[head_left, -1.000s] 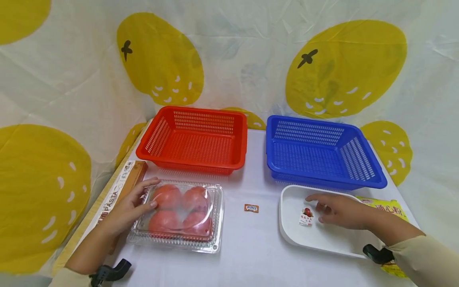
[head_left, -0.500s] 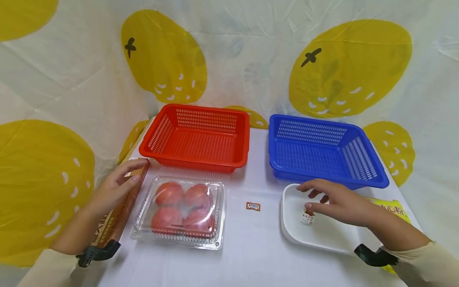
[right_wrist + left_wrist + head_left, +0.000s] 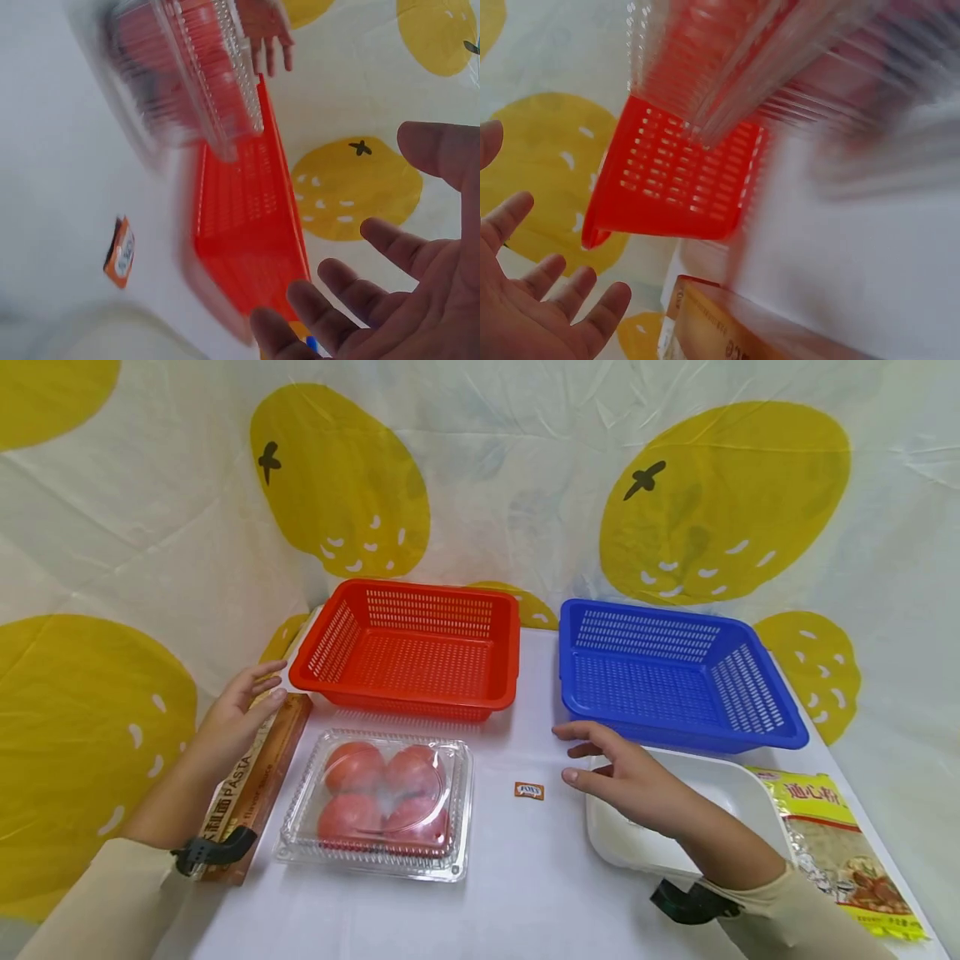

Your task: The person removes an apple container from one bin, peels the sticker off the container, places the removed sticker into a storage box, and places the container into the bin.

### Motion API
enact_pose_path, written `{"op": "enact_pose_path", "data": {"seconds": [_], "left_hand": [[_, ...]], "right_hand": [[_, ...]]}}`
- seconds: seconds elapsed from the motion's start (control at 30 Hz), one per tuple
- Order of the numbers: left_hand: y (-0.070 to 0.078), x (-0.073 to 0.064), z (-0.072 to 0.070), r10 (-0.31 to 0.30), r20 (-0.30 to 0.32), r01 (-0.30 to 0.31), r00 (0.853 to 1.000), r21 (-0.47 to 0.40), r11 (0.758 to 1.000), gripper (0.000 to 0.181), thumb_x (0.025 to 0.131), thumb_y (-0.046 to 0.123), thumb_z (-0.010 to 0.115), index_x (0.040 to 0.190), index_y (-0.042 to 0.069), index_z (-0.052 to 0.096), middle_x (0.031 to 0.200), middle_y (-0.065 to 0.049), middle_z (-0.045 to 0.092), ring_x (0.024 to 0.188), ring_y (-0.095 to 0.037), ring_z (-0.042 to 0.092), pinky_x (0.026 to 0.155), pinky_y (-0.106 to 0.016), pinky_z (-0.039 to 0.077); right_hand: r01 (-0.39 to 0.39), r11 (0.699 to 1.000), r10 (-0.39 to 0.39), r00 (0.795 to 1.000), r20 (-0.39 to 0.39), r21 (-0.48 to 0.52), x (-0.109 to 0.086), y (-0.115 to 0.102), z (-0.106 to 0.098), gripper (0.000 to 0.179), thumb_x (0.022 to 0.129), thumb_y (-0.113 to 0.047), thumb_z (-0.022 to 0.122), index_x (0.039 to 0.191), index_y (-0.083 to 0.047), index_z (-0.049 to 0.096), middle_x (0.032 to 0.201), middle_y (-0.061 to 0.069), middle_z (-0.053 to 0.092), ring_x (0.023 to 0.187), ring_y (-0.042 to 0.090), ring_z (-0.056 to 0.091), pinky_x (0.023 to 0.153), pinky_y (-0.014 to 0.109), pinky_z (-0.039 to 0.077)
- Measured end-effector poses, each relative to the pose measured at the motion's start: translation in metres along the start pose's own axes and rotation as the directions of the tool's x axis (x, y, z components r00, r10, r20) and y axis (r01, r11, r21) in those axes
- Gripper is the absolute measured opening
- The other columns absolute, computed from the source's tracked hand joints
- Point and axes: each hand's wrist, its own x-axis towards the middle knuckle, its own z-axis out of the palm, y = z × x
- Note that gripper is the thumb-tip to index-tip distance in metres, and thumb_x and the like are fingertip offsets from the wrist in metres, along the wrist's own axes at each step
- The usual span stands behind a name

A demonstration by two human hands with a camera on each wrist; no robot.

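Note:
My left hand [image 3: 242,714] hovers over the pasta box [image 3: 266,777] at the table's left side, its fingers loosely spread and holding nothing. Beside that box lies a clear plastic clamshell [image 3: 459,827] of several red tomatoes [image 3: 351,768]. In the head view my right hand [image 3: 622,777] is above the left part of a white tray [image 3: 738,793], fingers relaxed and nothing in them. Both wrist views show the fingers extended: the left hand [image 3: 547,300] at lower left, the right hand [image 3: 405,285] at lower right. A small orange FOX'S packet [image 3: 529,791] lies between the hands.
A red basket [image 3: 401,703] stands at the back left, a blue basket [image 3: 675,735] at the back right. At the right edge a yellow bag of pasta [image 3: 847,852] lies beside the white tray. A fruit-print cloth [image 3: 510,485] hangs behind.
My left hand has left the tomato clamshell and moved left over the pasta box. My right hand has lifted from inside the white tray and shifted left, uncovering more of the yellow bag.

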Motion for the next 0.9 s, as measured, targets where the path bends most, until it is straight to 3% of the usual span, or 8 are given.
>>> {"op": "enact_pose_path", "data": {"seconds": [0.1, 0.17, 0.3, 0.43, 0.6, 0.77, 0.9], "left_hand": [[-0.003, 0.004, 0.002, 0.001, 0.009, 0.0, 1.0, -0.059, 0.998, 0.058, 0.112, 0.025, 0.055, 0.166, 0.014, 0.035, 0.168, -0.028, 0.031, 0.149, -0.054, 0.034, 0.097, -0.014, 0.05], [-0.005, 0.007, 0.003, 0.014, 0.015, -0.012, 1.0, -0.096, 0.995, 0.058, 0.112, 0.024, 0.055, 0.165, 0.014, 0.035, 0.166, -0.03, 0.032, 0.149, -0.052, 0.036, 0.094, -0.011, 0.051], [-0.01, 0.01, 0.005, 0.046, 0.032, -0.039, 0.998, -0.186, 0.982, 0.054, 0.112, 0.018, 0.055, 0.163, 0.016, 0.037, 0.163, -0.031, 0.035, 0.141, -0.026, 0.053, 0.096, -0.016, 0.054], [-0.018, 0.015, 0.005, 0.084, 0.051, -0.064, 0.995, -0.306, 0.95, 0.051, 0.112, 0.012, 0.054, 0.16, 0.018, 0.041, 0.161, -0.029, 0.033, 0.122, -0.004, 0.063, 0.097, -0.019, 0.056], [-0.023, 0.023, 0.007, 0.061, 0.064, -0.034, 0.996, -0.363, 0.931, 0.052, 0.112, 0.013, 0.055, 0.161, 0.018, 0.04, 0.164, -0.029, 0.024, 0.113, -0.005, 0.068, 0.095, -0.02, 0.057], [-0.026, 0.034, 0.011, 0.039, 0.077, -0.009, 0.996, -0.353, 0.935, 0.056, 0.112, 0.017, 0.054, 0.165, 0.011, 0.034, 0.166, -0.028, 0.02, 0.111, -0.004, 0.068, 0.094, -0.021, 0.058], [-0.03, 0.039, 0.015, 0.038, 0.079, -0.005, 0.996, -0.382, 0.924, 0.053, 0.112, 0.016, 0.055, 0.163, 0.009, 0.038, 0.157, -0.024, 0.027, 0.108, -0.007, 0.069, 0.093, -0.022, 0.058]], "right_hand": [[0.006, 0.999, -0.006, 1.0, -0.01, 0.036, 0.011, 0.001, 0.015, 0.054, 0.103, -0.027, 0.072, 0.152, -0.015, 0.054, 0.154, 0.005, 0.056, 0.139, 0.036, 0.053, 0.108, 0.053, 0.05], [-0.006, 0.998, 0.007, 1.0, -0.006, 0.065, 0.018, 0.001, 0.024, 0.055, 0.103, -0.028, 0.072, 0.153, -0.018, 0.053, 0.155, 0.005, 0.054, 0.141, 0.037, 0.052, 0.109, 0.057, 0.05], [-0.052, 0.988, 0.052, 0.999, 0.005, 0.142, 0.027, -0.001, 0.043, 0.059, 0.103, -0.031, 0.072, 0.156, -0.023, 0.048, 0.159, 0.007, 0.05, 0.145, 0.039, 0.048, 0.109, 0.061, 0.05], [-0.086, 0.962, 0.091, 0.996, -0.006, 0.259, 0.035, -0.004, 0.067, 0.063, 0.103, -0.03, 0.072, 0.159, -0.022, 0.044, 0.163, 0.013, 0.044, 0.146, 0.042, 0.046, 0.108, 0.058, 0.052], [-0.114, 0.915, 0.142, 0.989, -0.043, 0.386, 0.044, -0.005, 0.1, 0.068, 0.102, -0.028, 0.073, 0.162, -0.023, 0.041, 0.164, 0.017, 0.041, 0.144, 0.042, 0.047, 0.104, 0.057, 0.055], [-0.088, 0.86, 0.139, 0.988, -0.065, 0.502, 0.054, -0.002, 0.127, 0.069, 0.101, -0.026, 0.073, 0.162, -0.024, 0.04, 0.164, 0.017, 0.039, 0.142, 0.043, 0.046, 0.103, 0.056, 0.054], [-0.056, 0.856, 0.111, 0.991, -0.077, 0.514, 0.062, 0.001, 0.142, 0.068, 0.1, -0.026, 0.072, 0.161, -0.025, 0.042, 0.164, 0.016, 0.04, 0.14, 0.041, 0.047, 0.104, 0.055, 0.053]]}}
